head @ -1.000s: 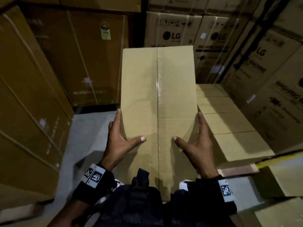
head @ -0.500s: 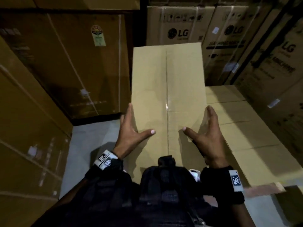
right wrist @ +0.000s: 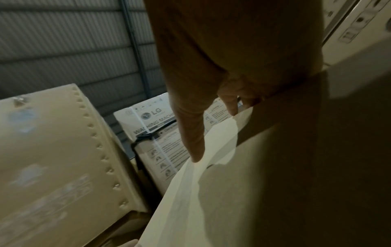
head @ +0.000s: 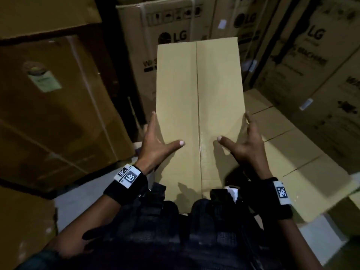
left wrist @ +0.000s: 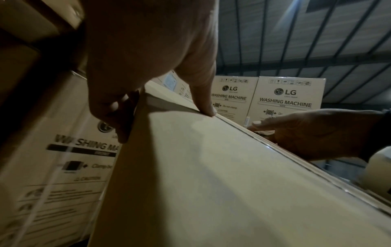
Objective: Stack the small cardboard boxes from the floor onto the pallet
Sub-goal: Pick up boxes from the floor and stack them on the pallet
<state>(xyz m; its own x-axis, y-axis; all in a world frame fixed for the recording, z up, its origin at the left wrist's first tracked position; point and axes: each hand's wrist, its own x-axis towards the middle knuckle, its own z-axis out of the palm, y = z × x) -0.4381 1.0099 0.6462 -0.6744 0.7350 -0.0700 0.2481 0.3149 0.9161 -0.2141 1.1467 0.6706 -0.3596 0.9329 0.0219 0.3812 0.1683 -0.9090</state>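
A long plain cardboard box [head: 198, 94] with a taped centre seam is held level in front of my chest. My left hand [head: 155, 145] grips its left edge, thumb flat on top and fingers down the side. My right hand [head: 247, 147] holds the right edge the same way. The left wrist view shows my left hand [left wrist: 148, 50] over the box [left wrist: 211, 175] edge, and the right hand [left wrist: 317, 133] beyond it. In the right wrist view my right hand [right wrist: 232, 50] clasps the box [right wrist: 275, 183]. A low row of matching boxes [head: 282, 145] lies just right of the held one.
Tall LG washing-machine cartons [head: 171, 36] stand close ahead and more rise on the right [head: 315, 55]. Large brown cartons [head: 48, 94] wall off the left. A strip of grey floor [head: 81, 195] shows at the lower left.
I have carried the box forward, so the LG cartons ahead are nearer and larger. Both hands keep the same hold on its edges.
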